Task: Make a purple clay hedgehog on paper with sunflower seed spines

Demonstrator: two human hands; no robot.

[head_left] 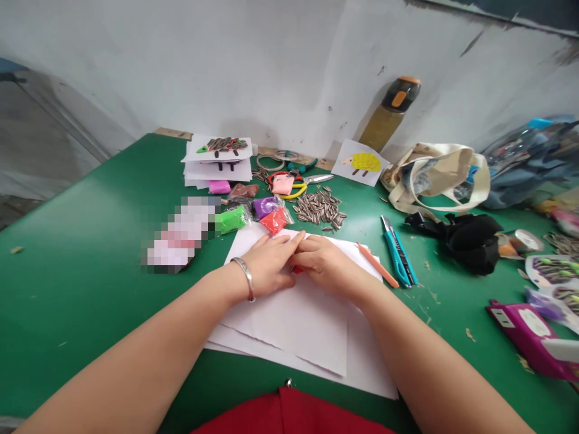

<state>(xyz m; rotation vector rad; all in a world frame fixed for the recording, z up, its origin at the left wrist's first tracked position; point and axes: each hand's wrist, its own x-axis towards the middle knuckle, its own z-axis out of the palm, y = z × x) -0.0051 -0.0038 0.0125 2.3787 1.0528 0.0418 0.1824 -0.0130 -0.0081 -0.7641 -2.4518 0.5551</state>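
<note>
My left hand, with a silver bracelet at the wrist, lies over white sheets of paper, its fingers stretched toward the other hand. My right hand meets it with curled, closed fingers. A bit of red modelling clay peeks out between the hands, mostly hidden by the fingers. Just beyond them lie packets of red clay, green clay and purple clay. To their right is a heap of striped sunflower seeds. An orange clay tool rests on the paper's right edge.
A blue utility knife lies on the green table. Scissors, a stack of seed-decorated cards, a yellow hedgehog card and a bottle stand toward the wall. At right are a cloth bag and a magenta device.
</note>
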